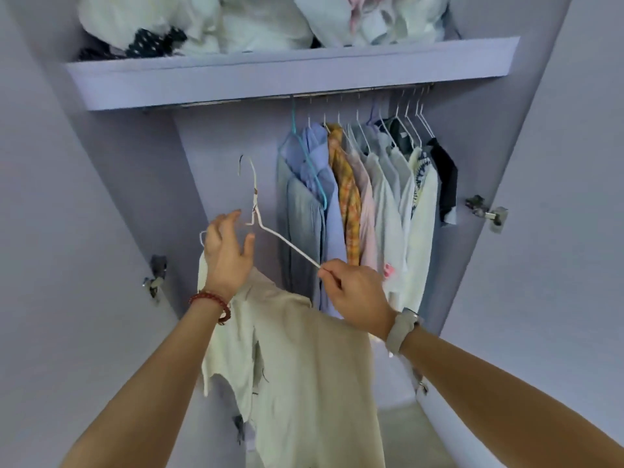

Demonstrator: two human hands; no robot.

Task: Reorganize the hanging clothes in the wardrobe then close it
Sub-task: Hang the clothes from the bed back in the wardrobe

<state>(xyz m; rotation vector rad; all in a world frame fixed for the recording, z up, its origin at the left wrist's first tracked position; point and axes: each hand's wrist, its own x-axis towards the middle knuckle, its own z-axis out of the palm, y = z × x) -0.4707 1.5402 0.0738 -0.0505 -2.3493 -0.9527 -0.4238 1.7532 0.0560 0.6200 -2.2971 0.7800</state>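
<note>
A white wire hanger (pixel 270 231) is held up in front of the open wardrobe, below the rail (pixel 337 94). A pale cream garment (pixel 304 366) drapes from it and hangs down between my arms. My right hand (pixel 354 295) pinches the hanger's right arm near its end. My left hand (pixel 226 255) is at the hanger's left shoulder, fingers spread and relaxed, over the garment's top edge. Several shirts (pixel 364 204) hang on the rail, bunched to the right; the leftmost one sits on a teal hanger (pixel 305 157).
A shelf (pixel 290 76) above the rail carries piled white and dark clothes (pixel 236 25). Both wardrobe doors stand open, with metal hinges on the left (pixel 155 275) and the right (pixel 486 211). The rail's left part holds nothing.
</note>
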